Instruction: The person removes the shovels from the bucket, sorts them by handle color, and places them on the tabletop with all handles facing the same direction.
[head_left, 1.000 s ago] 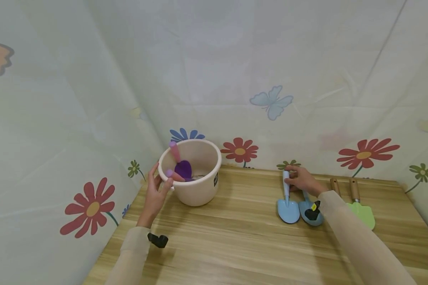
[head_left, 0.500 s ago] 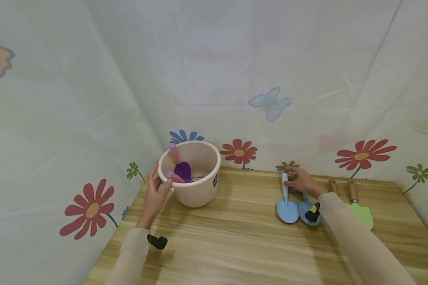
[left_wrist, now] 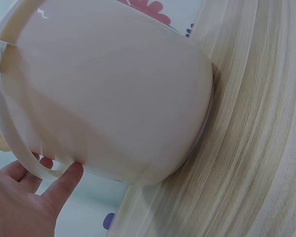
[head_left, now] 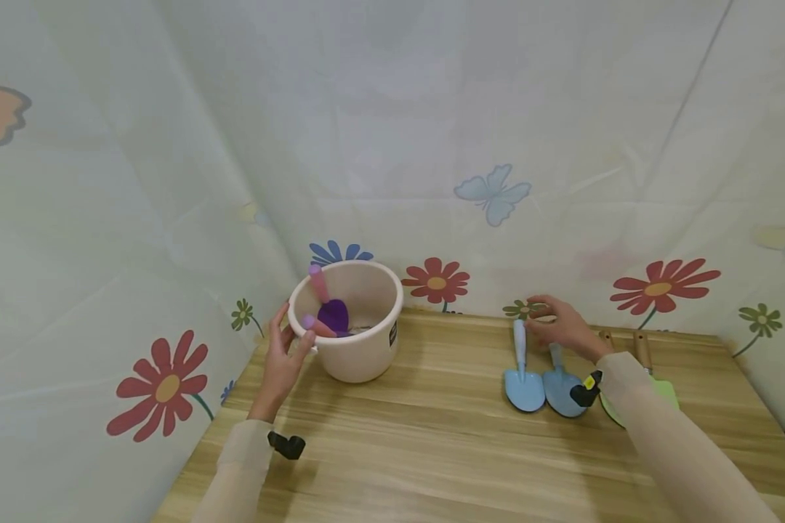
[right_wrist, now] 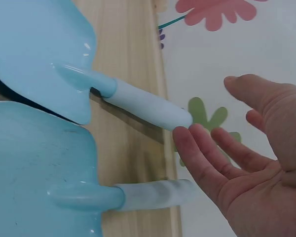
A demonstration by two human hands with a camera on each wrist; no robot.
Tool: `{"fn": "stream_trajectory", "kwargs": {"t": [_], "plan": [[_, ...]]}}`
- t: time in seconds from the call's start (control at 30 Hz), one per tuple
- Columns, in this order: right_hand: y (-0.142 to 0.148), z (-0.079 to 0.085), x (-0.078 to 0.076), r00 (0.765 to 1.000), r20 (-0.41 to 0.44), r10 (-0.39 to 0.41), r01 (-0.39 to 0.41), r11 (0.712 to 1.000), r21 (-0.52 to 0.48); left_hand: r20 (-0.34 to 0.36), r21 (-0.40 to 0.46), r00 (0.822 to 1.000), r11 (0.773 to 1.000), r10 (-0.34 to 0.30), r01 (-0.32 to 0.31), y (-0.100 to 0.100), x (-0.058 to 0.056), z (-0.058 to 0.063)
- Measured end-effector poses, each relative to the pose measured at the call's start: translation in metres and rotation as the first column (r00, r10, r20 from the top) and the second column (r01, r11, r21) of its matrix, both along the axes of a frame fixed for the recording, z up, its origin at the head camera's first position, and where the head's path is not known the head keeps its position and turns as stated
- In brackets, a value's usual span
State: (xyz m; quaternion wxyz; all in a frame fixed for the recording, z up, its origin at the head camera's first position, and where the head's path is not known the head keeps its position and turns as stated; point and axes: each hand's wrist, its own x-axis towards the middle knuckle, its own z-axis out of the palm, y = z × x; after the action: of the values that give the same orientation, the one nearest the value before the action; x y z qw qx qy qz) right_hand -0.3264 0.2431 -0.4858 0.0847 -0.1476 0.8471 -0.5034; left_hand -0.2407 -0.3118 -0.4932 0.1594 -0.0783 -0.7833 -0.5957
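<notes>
My left hand grips the left side of a cream plastic bucket; in the left wrist view its fingers meet the wall beside the bucket's handle. Inside the bucket lean tools with pink handles, one showing a purple blade. My right hand hovers with spread fingers over two blue trowels lying side by side. Its fingertips come close to the pale handle of the left blue trowel, also seen in the right wrist view. The right blue trowel lies under the hand.
Green trowels with wooden handles lie further right, partly hidden by my right forearm. The wood-grain table backs onto a white curtain printed with flowers and butterflies.
My right hand has loosened from the left blue trowel's handle and shifted slightly up and right, its fingers parting. The left hand stays on the bucket.
</notes>
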Motion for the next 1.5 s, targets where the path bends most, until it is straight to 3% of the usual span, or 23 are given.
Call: {"fn": "stream_trajectory", "kwargs": {"t": [0.27,0.53,0.97,1.5], "plan": [[0.005,0.011,0.004,0.999,-0.045,-0.001,0.0,1.0,-0.023,0.011,0.002,1.0,1.0,-0.003,0.003,0.0,0.004,0.002],[0.007,0.019,0.003,0.994,-0.109,0.002,-0.005,1.0,-0.02,-0.008,0.011,1.0,1.0,0.0,0.001,-0.002,0.001,-0.001],[-0.008,0.028,0.001,0.987,-0.157,0.045,-0.05,0.998,-0.027,-0.009,0.007,1.0,1.0,0.004,-0.004,-0.002,0.001,0.0],[-0.068,0.091,-0.009,0.964,-0.205,0.168,-0.165,0.986,0.031,-0.004,0.007,1.0,1.0,0.001,-0.001,0.0,0.0,0.001]]}}
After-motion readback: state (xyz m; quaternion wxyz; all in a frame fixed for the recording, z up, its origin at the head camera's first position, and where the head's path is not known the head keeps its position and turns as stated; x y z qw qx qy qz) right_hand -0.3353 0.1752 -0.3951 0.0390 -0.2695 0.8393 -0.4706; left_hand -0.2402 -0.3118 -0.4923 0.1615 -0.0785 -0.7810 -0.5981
